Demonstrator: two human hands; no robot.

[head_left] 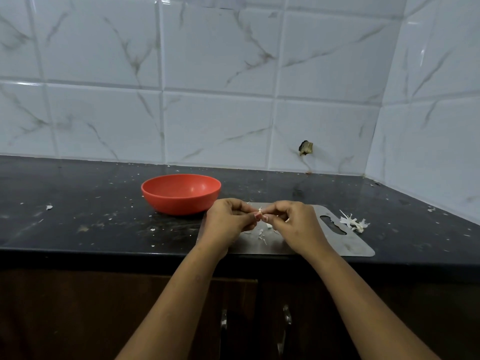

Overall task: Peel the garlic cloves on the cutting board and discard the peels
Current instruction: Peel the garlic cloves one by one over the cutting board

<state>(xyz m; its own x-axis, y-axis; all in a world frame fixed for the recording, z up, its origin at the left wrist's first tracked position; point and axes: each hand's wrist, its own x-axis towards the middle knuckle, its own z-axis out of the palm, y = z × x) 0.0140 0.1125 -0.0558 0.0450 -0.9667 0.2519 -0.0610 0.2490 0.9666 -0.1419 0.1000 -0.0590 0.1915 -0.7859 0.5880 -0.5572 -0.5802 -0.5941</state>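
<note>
Garlic clove (260, 212): small, pale, held above the cutting board (349, 246) between the fingertips of both hands, roughly mid-frame. Largely hidden by the fingers; how much skin remains cannot be told.

Left to right:
- Black table (78, 216), speckled with crumbs. One stray peel scrap (48, 207) lies far left, well apart from everything else.
- Red bowl (181, 194), upright, on the table just left of the board and behind the left hand. What it holds cannot be seen.
- Left hand (230, 221): fingers curled, thumb and fingertips pinching the clove's left side.
- Right hand (294, 221): fingers curled likewise, pinching the clove from the right. The fingertips of the two hands meet at the clove.
- Loose peels (261, 233) lie on the board directly beneath the hands.
- Board: grey, metallic, flat on the table near its front edge, handle slot toward the right.
- Peel heap (354, 222) on the table just off the board's right edge.
</note>
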